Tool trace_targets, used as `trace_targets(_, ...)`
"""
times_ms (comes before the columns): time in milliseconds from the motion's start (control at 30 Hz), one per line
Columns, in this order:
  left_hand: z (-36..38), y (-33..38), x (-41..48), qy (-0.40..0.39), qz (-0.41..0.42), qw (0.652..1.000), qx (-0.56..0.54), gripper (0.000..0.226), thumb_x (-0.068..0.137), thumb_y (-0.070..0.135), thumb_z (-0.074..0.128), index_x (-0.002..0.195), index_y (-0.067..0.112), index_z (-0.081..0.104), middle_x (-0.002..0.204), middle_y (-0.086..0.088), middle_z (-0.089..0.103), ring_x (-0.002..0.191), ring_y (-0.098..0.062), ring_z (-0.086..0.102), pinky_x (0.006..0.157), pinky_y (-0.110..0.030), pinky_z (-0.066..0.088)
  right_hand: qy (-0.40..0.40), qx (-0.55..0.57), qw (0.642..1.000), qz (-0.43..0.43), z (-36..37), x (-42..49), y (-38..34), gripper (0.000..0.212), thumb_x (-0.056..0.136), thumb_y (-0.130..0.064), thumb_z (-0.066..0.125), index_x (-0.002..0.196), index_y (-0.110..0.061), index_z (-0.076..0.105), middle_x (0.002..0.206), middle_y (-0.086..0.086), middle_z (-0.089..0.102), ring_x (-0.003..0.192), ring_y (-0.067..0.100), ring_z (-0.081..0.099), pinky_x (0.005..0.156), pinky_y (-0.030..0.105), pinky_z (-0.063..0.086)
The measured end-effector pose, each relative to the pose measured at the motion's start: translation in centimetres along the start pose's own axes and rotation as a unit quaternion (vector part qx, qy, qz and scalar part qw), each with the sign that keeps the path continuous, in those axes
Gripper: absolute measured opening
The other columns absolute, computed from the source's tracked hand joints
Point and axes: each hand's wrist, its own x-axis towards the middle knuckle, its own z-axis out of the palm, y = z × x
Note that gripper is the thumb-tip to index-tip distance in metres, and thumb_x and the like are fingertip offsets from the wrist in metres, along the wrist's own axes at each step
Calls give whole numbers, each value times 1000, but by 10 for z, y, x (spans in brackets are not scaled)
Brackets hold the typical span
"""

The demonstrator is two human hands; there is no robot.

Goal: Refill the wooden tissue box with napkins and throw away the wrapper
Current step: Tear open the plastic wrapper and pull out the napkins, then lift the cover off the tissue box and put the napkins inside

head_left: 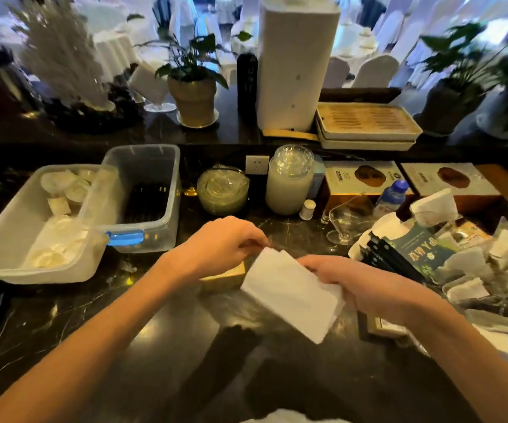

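White napkin stack (292, 296) held tilted above the middle of the dark marble surface (155, 346), far end raised toward the left hand, near end dipping toward the front edge. Right hand (359, 285) wrapped around the stack's right side, fingers closed on it from beneath. Left hand (225, 248) pinched at the stack's far top corner, fingertips together; whether on a napkin or a bit of wrapper, cannot tell. Wooden tissue box (225, 277) on the surface just behind and under the stack, mostly hidden by the left hand and the napkins, only a pale wooden side showing.

Toward the left edge, two clear plastic bins: the nearer bin (17, 239) with white rolled towels inside, the blue-latched bin (142, 193) behind it, overlapping, with dark items. Along the back edge, a squat glass jar (222, 190), a tall lidded glass jar (289, 184), a small white shaker (307, 209), two printed cartons (365, 178) and a plastic bottle (391, 193). Toward the right edge, crowding the right hand, a glass pitcher (347, 222), a dark green packet bundle (411, 251) and a heap of clear containers with white napkins (491, 270). On the raised ledge beyond, a potted plant (194, 87), a tall white appliance (295, 62) and stacked trays (367, 123).
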Motion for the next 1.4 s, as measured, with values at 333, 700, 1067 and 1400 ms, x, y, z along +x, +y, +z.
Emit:
trace_targets(333,-47,-13,-53,72,-19,997,-4,35,84,-1,66,111,21,69,105,8,66,100,-6,64,90,-13,50,86,302,931,-185,-8,-20,33,34,72,-54,69,105,-47,69,105,-3,72,98,16,71,77,27,58)
trace_targets(700,-29,-60,-289,229,-124,964,46,40,98,25,40,134,24,56,141,9,53,127,-11,54,108,-32,44,127,219,959,-129,29,90,82,21,80,-68,58,101,-65,58,107,-25,69,96,-3,68,77,23,51)
trace_targets(1067,161,-183,-264,-4,-131,990,50,41,76,-1,64,112,18,70,123,-3,66,114,-23,63,96,-33,49,275,183,943,44,125,218,170,45,102,-27,44,139,-3,36,122,13,54,95,18,57,72,28,49)
trace_targets(1400,200,-268,-211,-119,-193,972,58,65,88,30,46,149,35,22,162,-3,9,149,-31,4,118,-55,5,415,43,899,137,158,243,212,40,100,-25,46,132,-1,47,129,25,51,118,39,50,97,47,42)
